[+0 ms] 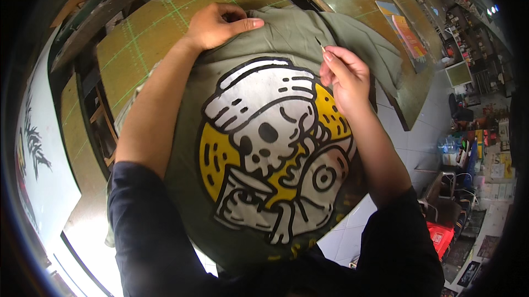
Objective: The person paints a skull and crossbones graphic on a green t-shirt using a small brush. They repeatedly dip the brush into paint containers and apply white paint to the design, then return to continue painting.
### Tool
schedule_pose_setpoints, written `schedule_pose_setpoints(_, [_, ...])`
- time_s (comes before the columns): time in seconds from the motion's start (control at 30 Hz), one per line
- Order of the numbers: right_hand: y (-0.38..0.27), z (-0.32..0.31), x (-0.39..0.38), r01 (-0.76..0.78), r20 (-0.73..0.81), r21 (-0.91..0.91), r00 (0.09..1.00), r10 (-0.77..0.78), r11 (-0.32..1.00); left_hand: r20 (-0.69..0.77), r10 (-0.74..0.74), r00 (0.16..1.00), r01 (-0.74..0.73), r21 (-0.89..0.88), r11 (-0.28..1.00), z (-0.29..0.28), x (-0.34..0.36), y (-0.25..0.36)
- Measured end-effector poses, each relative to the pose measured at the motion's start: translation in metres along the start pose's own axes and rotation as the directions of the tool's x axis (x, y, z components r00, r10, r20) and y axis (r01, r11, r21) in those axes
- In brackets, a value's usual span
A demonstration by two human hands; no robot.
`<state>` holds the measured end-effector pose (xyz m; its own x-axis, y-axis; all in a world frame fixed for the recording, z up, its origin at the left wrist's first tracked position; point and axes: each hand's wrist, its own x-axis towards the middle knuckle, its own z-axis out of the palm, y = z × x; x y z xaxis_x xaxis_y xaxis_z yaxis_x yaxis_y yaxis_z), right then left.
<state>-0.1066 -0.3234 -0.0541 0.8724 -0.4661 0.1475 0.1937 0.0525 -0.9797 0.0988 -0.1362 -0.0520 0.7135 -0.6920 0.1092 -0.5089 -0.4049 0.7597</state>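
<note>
An olive-green T-shirt [187, 198] lies spread in front of me. It carries a large print [267, 137] of a skull in a white cap, with a cup, on a yellow disc. At the upper left of the cloth, my left hand [217, 26] is closed on the shirt, thumb on top and the other fingers partly hidden. Between thumb and fingers, my right hand [347, 76] pinches a thin, fine-tipped paintbrush [321, 47]. Its dark tip points up and left, over the creased plain fabric above the print; I cannot tell whether it touches.
Worn olive boards [160, 16] with green grid lines lie beneath and beyond the shirt. Colourful printed sheets [408, 35] rest on the right-hand board. A white panel with dark artwork [47, 142] stands at left. To the right are cluttered shelves, a chair [441, 203] and a red object [440, 237].
</note>
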Motion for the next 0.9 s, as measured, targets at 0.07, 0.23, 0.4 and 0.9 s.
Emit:
schedule_pose_setpoints(0.07, [0.002,0.001,-0.004,-0.002,0.060,-0.041,0.998,0.004,0.999,0.016,-0.003,1.000,0.003,-0.007,1.000,-0.002,0.002,-0.003])
schedule_pose_setpoints(0.23, [-0.005,0.010,-0.005,0.113,0.180,-0.148,0.980,-0.086,0.983,0.019,0.088,0.996,-0.089,0.047,0.995,-0.004,0.003,0.002])
schedule_pose_setpoints(0.4, [-0.005,0.017,-0.003,0.282,0.194,-0.250,0.952,-0.238,0.926,-0.016,0.139,0.990,-0.139,0.029,0.990,-0.001,0.004,0.003])
schedule_pose_setpoints(0.9, [0.001,0.013,-0.004,0.389,0.322,-0.444,0.910,-0.262,0.807,-0.054,0.055,0.997,-0.052,0.069,0.996,-0.002,0.005,0.007])
